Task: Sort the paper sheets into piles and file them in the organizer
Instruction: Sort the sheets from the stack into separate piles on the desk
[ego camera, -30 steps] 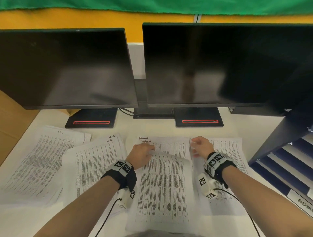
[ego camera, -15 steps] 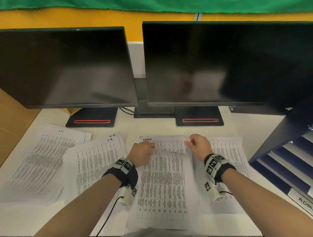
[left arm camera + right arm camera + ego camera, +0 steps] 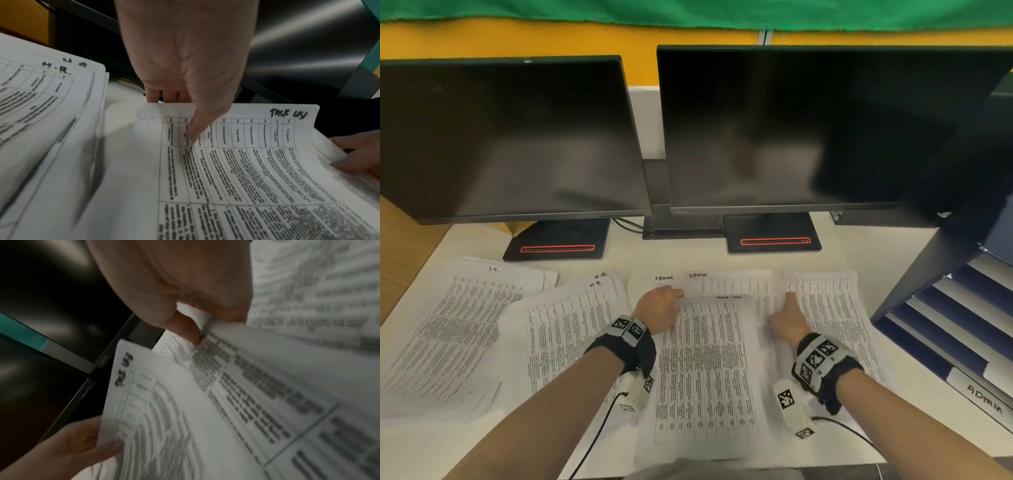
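Note:
A centre stack of printed sheets [image 3: 709, 370] lies in front of me, its top sheet [image 3: 257, 170] headed "TASK LIST". My left hand [image 3: 675, 295] grips that sheet's upper left corner, thumb [image 3: 194, 129] on top and fingers under the edge. My right hand [image 3: 788, 298] pinches the corner of another sheet [image 3: 273, 353], blurred, at the stack's right edge; the pinch [image 3: 202, 327] is between thumb and finger. Sheets marked "Admin" [image 3: 722, 279] stick out behind the stack. The dark blue organizer [image 3: 914, 291] stands at the right, one slot labelled "ADMIN" [image 3: 984, 399].
Piles marked "I.T." [image 3: 448, 329] and "H.R." [image 3: 571, 335] lie to the left, another pile [image 3: 835, 318] to the right of my hands. Two dark monitors [image 3: 517, 137] on black stands [image 3: 772, 236] close off the back of the white desk [image 3: 681, 253].
My right hand went to the stack's top edge, then drew a sheet off to the right, uncovering the "TASK LIST" sheet. My left hand stayed on the upper left corner.

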`<state>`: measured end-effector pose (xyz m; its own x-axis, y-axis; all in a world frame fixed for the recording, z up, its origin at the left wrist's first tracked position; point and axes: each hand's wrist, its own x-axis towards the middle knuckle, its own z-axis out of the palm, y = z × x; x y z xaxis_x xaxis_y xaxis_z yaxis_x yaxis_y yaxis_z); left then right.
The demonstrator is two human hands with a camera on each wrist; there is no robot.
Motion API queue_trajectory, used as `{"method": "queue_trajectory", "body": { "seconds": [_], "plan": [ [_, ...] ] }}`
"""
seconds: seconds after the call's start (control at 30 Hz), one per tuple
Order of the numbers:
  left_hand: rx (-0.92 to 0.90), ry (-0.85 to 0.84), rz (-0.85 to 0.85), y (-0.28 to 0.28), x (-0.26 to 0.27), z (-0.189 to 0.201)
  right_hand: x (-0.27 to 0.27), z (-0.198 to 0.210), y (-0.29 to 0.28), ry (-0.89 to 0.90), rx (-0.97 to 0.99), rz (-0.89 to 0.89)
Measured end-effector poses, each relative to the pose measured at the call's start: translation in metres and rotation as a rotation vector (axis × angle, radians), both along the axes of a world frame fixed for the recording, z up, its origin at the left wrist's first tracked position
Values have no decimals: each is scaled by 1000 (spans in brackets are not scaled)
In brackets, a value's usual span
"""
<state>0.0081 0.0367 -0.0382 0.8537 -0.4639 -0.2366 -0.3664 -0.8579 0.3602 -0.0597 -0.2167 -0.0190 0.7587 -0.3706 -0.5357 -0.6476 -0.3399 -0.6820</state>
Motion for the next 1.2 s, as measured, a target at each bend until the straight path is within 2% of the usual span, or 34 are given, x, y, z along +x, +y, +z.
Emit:
{"method": "queue_trajectory", "body": {
  "seconds": [0.1,0.27,0.37,0.43,0.5,0.53,0.6,0.63,0.73,0.8,0.87,1.03,1.2],
  "plan": [
    [18,4,-7,0,0,-1,3,14,-26,22,-122,-53],
    [63,-20,-30,0,-2,-3,-3,35,-94,117,-442,-147],
    [82,-60,-43,-1,-4,-6,-2,32,-100,155,-543,-168],
    [81,-73,-40,-2,-5,-8,4,23,-82,100,-698,-78],
    [80,-76,-39,-2,-6,-9,16,16,-53,-31,-866,118],
    [80,-74,-40,-2,-5,-9,22,12,-37,-90,-889,242],
    [78,-67,-40,-2,-5,-9,34,8,-6,-118,-826,426],
    [78,-63,-39,-2,-5,-8,40,5,4,-64,-759,449],
    [75,-53,-25,-1,-6,-8,54,2,16,111,-547,397],
    [73,-57,-16,-1,-6,-9,55,2,16,113,-478,371],
    [73,-61,-13,-1,-6,-10,46,2,14,63,-529,416],
    [85,-62,-26,-1,-5,-13,-1,-7,-2,-104,-685,795],
    [116,-53,-31,-4,-3,-11,-25,-1,-19,-34,-606,911]
  ]
}}
